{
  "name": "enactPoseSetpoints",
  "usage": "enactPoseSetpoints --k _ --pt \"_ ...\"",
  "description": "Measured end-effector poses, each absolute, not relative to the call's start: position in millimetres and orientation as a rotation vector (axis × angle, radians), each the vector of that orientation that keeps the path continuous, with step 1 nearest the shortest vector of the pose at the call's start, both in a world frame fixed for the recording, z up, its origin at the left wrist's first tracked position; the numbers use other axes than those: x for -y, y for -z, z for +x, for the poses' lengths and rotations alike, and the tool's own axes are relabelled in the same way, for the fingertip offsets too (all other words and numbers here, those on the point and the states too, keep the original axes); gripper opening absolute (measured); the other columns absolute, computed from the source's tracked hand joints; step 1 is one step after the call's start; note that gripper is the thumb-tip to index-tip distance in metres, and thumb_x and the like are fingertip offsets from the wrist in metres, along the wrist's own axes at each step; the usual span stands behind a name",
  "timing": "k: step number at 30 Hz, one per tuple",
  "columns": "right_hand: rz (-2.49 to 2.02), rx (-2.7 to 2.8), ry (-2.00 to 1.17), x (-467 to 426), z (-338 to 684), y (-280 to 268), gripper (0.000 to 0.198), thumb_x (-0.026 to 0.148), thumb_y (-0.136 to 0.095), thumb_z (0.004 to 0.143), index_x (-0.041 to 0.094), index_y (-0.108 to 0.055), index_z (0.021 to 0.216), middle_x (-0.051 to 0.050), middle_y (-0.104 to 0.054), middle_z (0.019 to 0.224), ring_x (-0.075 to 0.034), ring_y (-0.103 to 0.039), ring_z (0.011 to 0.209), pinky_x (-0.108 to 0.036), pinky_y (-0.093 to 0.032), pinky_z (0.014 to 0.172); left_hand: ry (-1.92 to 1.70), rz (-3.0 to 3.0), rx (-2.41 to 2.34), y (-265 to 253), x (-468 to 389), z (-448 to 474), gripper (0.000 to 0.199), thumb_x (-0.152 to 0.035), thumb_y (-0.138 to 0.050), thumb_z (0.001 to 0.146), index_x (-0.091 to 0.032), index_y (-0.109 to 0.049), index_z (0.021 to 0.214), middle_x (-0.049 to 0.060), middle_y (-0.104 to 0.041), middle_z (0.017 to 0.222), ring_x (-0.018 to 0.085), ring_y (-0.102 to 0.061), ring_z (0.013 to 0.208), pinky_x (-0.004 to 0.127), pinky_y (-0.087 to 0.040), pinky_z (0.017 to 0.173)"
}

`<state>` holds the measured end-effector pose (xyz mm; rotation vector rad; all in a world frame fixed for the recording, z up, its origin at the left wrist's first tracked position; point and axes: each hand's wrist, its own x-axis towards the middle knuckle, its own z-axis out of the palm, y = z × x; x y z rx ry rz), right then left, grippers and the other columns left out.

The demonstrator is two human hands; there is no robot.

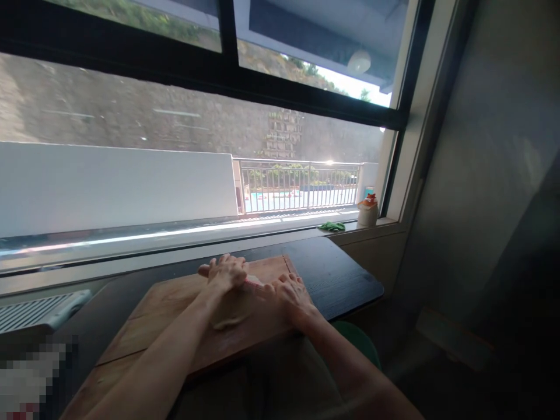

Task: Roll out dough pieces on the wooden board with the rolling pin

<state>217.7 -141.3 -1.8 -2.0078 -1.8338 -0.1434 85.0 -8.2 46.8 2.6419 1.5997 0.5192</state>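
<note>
A flat sheet of pale dough (228, 315) lies on a wooden board (168, 291). Across the dough's far part runs a rolling pin (254, 283), of which only a short pale stretch with pinkish-red marks shows between my hands. My left hand (226, 272) is closed over the pin's left part, and my right hand (290, 293) over its right part. Both hands hide most of the pin, and my left forearm covers some of the board.
The board rests on a dark table (345, 277) beside a window. On the sill are a green cloth (332, 226) and a pale container with an orange top (367, 211). A green stool (356, 341) stands under the table's right side; a slatted white object (41, 312) is at left.
</note>
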Motion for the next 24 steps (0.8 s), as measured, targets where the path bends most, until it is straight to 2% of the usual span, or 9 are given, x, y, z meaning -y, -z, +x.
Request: enactPoseSetpoints --k 5,9,12,15,18,21,24 --pt "-1.981 1.791 0.179 150 198 11 0.04 0.042 -0.032 0.095 0.018 -0.064 0.099 -0.01 -0.06 0.103 -0.024 -0.051 0.101 -0.037 -0.038 0.089 -0.516 2.753 -1.519 -35 11 67 0.031 -0.036 -0.052 0.089 -0.019 -0.056 0.115 0.008 -0.058 0.118 0.02 -0.056 0.103 0.043 -0.048 0.088" --pt "-2.007 1.739 0.216 155 189 13 0.037 0.043 -0.039 0.093 0.015 -0.063 0.098 -0.011 -0.06 0.1 -0.024 -0.051 0.099 -0.036 -0.038 0.088 -0.545 2.881 -1.389 -3 20 31 0.033 -0.036 -0.038 0.092 -0.023 -0.061 0.111 0.007 -0.061 0.117 0.024 -0.05 0.113 0.045 -0.031 0.103" --pt "-1.985 1.785 0.245 158 190 10 0.037 0.044 -0.042 0.092 0.014 -0.062 0.099 -0.011 -0.06 0.1 -0.024 -0.051 0.098 -0.036 -0.039 0.085 -0.722 3.109 -1.098 16 23 11 0.043 -0.037 -0.03 0.092 -0.018 -0.057 0.12 0.012 -0.053 0.13 0.029 -0.041 0.124 0.049 -0.026 0.104" --pt "-1.943 1.836 0.29 160 193 7 0.033 0.042 -0.043 0.092 0.015 -0.061 0.099 -0.009 -0.06 0.099 -0.023 -0.051 0.097 -0.034 -0.039 0.084 -0.691 3.112 -1.033 10 24 14 0.041 -0.037 -0.032 0.092 -0.016 -0.061 0.112 0.014 -0.057 0.125 0.029 -0.046 0.118 0.048 -0.03 0.102" --pt "-1.915 1.86 0.318 160 198 7 0.031 0.04 -0.041 0.093 0.017 -0.061 0.098 -0.007 -0.06 0.099 -0.022 -0.051 0.095 -0.033 -0.038 0.083 -0.581 2.953 -1.092 -13 36 29 0.028 -0.036 -0.043 0.091 -0.02 -0.064 0.101 0.008 -0.064 0.109 0.022 -0.056 0.103 0.041 -0.04 0.095" --pt "-1.907 1.857 0.349 156 207 6 0.032 0.041 -0.039 0.094 0.018 -0.061 0.095 -0.007 -0.06 0.096 -0.021 -0.05 0.094 -0.032 -0.038 0.084 -0.627 2.929 -1.09 -30 61 33 0.034 -0.037 -0.052 0.089 -0.017 -0.055 0.115 0.008 -0.058 0.117 0.02 -0.057 0.102 0.042 -0.048 0.088" --pt "-1.892 1.835 0.391 149 217 8 0.032 0.04 -0.036 0.095 0.019 -0.061 0.091 -0.007 -0.06 0.096 -0.021 -0.05 0.094 -0.032 -0.037 0.083 -0.649 2.938 -1.05 -34 90 26 0.036 -0.036 -0.053 0.088 -0.017 -0.053 0.119 0.009 -0.055 0.121 0.02 -0.057 0.103 0.043 -0.049 0.087"
